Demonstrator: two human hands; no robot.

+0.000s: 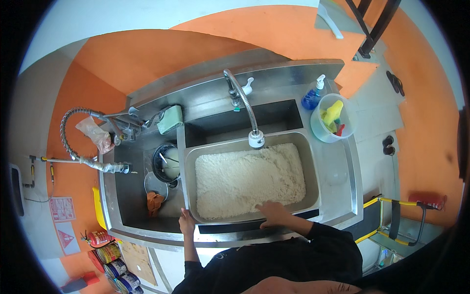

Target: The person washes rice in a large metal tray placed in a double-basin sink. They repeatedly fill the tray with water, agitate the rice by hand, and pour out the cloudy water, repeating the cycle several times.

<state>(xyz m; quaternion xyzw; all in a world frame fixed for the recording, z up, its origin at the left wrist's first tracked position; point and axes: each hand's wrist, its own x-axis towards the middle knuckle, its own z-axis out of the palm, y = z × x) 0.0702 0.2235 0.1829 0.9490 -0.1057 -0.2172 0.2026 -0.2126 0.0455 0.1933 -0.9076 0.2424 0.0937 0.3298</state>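
A rectangular stainless-steel pan (pixel 312 183) rests over the right sink basin, filled with white grains that look like rice (pixel 249 180). My left hand (pixel 187 222) is at the pan's lower left corner, fingers against its rim; whether they grip it is unclear. Over the pan's near edge reaches my right hand (pixel 273 214), its fingertips at the border of the grains and nothing seen in it. A flexible metal faucet (pixel 256 139) with a white spray head hangs above the far edge of the pan.
The left basin holds a dark pot (pixel 156 161) of cloudy liquid, a clear bowl (pixel 152 180) and a brown cloth (pixel 155 203). A green sponge or cloth (pixel 170 119) lies behind. At right stand a blue soap bottle (pixel 311 98) and a plastic tub (pixel 323 134) with cloths. A spring hose faucet (pixel 64 128) arches left.
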